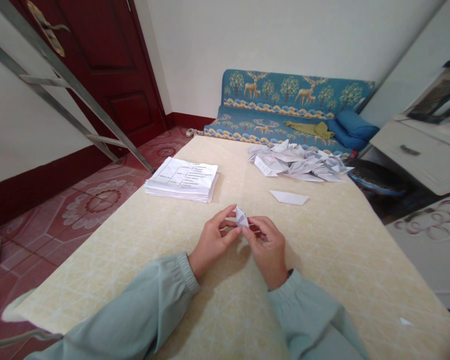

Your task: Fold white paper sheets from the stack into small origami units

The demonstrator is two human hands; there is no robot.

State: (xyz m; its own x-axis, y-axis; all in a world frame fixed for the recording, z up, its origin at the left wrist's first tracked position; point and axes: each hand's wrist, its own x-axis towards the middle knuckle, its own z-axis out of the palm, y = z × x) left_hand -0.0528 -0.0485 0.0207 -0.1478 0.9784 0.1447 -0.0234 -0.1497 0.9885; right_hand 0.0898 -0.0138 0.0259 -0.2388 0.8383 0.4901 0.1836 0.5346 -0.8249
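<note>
A small folded piece of paper (241, 217) is pinched between both hands above the middle of the table. My left hand (214, 239) grips it from the left, thumb and fingers closed on its edge. From the right, my right hand (267, 240) holds its lower edge between thumb and fingers. Just beyond the hands lies a flat folded paper strip (288, 197) with slanted ends. A stack of printed paper sheets (183, 180) sits farther off to the left. At the far right is a heap of folded paper pieces (298, 161).
The table (225, 310) has a pale patterned cover, with a tiny paper scrap (405, 322) near its right edge. Beyond its far end stands a blue sofa (285, 105). A metal ladder (78, 95) leans at the left; a white cabinet (416, 155) stands right.
</note>
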